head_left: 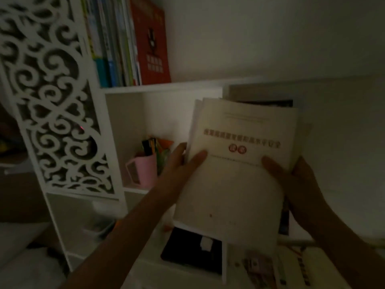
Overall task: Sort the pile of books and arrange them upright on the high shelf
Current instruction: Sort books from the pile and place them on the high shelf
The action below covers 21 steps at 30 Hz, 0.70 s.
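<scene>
I hold a stack of books in front of me, the top one a cream-coloured book (239, 163) with red lettering on its cover. My left hand (183, 163) grips the stack's left edge, thumb across the cover. My right hand (291, 174) grips the right edge the same way. Other books lie behind the cream one, their edges showing at its top and right. On the high shelf (166, 86) at the upper left several books stand upright, the rightmost a red book (152, 44). The shelf's board to the right of the red book is bare.
A white carved side panel (52, 101) bounds the shelf unit on the left. In the cubby below stands a pink cup (143, 172) with pens. Lower down lie a black flat object (191, 249) and more books (291, 265) on the surface at the bottom right.
</scene>
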Available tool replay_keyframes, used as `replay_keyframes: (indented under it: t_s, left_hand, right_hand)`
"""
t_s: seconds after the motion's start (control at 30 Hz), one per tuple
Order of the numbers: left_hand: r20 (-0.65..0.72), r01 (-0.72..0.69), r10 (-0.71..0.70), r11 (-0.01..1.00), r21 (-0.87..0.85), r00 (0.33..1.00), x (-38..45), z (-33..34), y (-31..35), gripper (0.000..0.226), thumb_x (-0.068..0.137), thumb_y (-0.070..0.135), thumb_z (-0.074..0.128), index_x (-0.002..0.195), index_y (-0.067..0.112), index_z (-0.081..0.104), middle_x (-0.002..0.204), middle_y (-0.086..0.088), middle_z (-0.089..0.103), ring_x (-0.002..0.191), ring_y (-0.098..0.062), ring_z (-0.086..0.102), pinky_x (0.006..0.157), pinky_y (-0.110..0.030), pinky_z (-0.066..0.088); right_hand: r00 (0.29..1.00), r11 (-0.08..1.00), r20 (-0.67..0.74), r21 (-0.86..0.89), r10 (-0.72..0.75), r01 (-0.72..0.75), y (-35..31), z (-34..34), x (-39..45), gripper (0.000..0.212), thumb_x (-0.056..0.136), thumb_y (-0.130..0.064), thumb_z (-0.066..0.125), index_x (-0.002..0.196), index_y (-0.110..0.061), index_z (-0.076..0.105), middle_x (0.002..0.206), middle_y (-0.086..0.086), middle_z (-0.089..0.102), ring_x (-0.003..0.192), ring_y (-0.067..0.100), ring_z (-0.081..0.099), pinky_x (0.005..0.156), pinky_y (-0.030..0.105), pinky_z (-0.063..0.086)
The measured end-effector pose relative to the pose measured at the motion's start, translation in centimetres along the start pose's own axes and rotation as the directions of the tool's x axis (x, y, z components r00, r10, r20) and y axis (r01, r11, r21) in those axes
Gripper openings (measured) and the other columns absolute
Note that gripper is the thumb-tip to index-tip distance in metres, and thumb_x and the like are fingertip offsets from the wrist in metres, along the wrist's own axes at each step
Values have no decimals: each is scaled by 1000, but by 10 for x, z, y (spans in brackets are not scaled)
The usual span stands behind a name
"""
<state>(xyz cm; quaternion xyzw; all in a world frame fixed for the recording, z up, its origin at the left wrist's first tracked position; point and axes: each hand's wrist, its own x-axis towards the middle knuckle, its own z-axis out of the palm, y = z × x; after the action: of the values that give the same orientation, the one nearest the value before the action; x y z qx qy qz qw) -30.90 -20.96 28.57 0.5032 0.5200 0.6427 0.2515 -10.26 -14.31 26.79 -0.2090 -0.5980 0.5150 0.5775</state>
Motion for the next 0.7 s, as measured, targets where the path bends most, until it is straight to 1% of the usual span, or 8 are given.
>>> replay_keyframes:
  t_s: [0.13, 0.27, 0.37, 0.43, 0.53, 0.6, 0.67, 0.7]
  left_hand:
    - [-69, -134, 135, 991, 23, 988, 40, -33, 61, 25, 85, 37, 61, 108, 28, 56, 98, -1, 70, 80, -16, 71, 64, -35, 58]
    - [-189, -259, 245, 964, -54, 951, 90, -55, 115, 17, 87, 31, 61, 104, 30, 56, 98, 3, 69, 77, -9, 70, 60, -28, 58]
    - [-334, -362, 326, 931, -49, 884, 132, -66, 149, 41, 86, 33, 63, 124, 23, 51, 110, 0, 65, 91, -16, 67, 74, -39, 58]
    - [-419, -453, 405, 891, -16, 812, 159, -71, 162, 42, 87, 32, 61, 125, 21, 47, 109, 3, 62, 93, -16, 64, 73, -39, 57]
    - [-529, -569, 541, 812, 126, 654, 200, -67, 166, 33, 91, 30, 56, 120, 22, 41, 105, 10, 56, 91, -8, 59, 69, -29, 53]
    - [-591, -563, 606, 775, 287, 532, 230, -61, 160, 30, 93, 30, 53, 119, 22, 40, 114, 6, 55, 99, -12, 58, 77, -31, 51]
    - [-618, -476, 668, 738, 478, 414, 261, -59, 150, 33, 93, 28, 52, 123, 17, 42, 122, 1, 54, 110, -16, 55, 85, -29, 46]
    - [-611, -433, 693, 719, 544, 383, 274, -61, 144, 36, 93, 26, 52, 126, 15, 43, 124, -2, 54, 113, -17, 53, 90, -30, 46]
  right_hand:
    - [980, 986, 110, 12, -166, 166, -54, 47, 63, 30, 81, -21, 64, 111, -25, 61, 97, -11, 72, 86, 8, 70, 63, 23, 57]
    - [916, 944, 246, -5, -317, 328, -104, 87, 137, 24, 87, -20, 61, 111, -23, 60, 101, -10, 69, 86, 5, 69, 65, 20, 55]
    - [875, 912, 308, -50, -373, 407, -133, 116, 200, 28, 89, -26, 61, 116, -18, 58, 107, -4, 67, 85, 5, 68, 69, 20, 56]
    - [877, 858, 259, -224, -405, 462, -142, 139, 242, 37, 88, -38, 61, 115, -15, 51, 110, -1, 62, 82, 6, 65, 68, 22, 55]
    - [858, 590, 190, -654, -477, 473, -135, 177, 296, 58, 84, -51, 59, 125, -14, 38, 119, 4, 56, 100, 25, 60, 79, 36, 52]
    - [820, 527, 289, -651, -494, 546, -119, 203, 319, 66, 83, -41, 62, 136, -20, 31, 126, 5, 53, 108, 28, 57, 86, 41, 51]
    - [790, 651, 430, -454, -438, 608, -100, 226, 334, 71, 84, -26, 66, 143, -23, 25, 134, 3, 49, 116, 25, 53, 89, 36, 50]
    - [786, 721, 474, -370, -396, 586, -91, 234, 339, 74, 85, -21, 65, 145, -25, 23, 139, 1, 45, 121, 22, 50, 87, 32, 50]
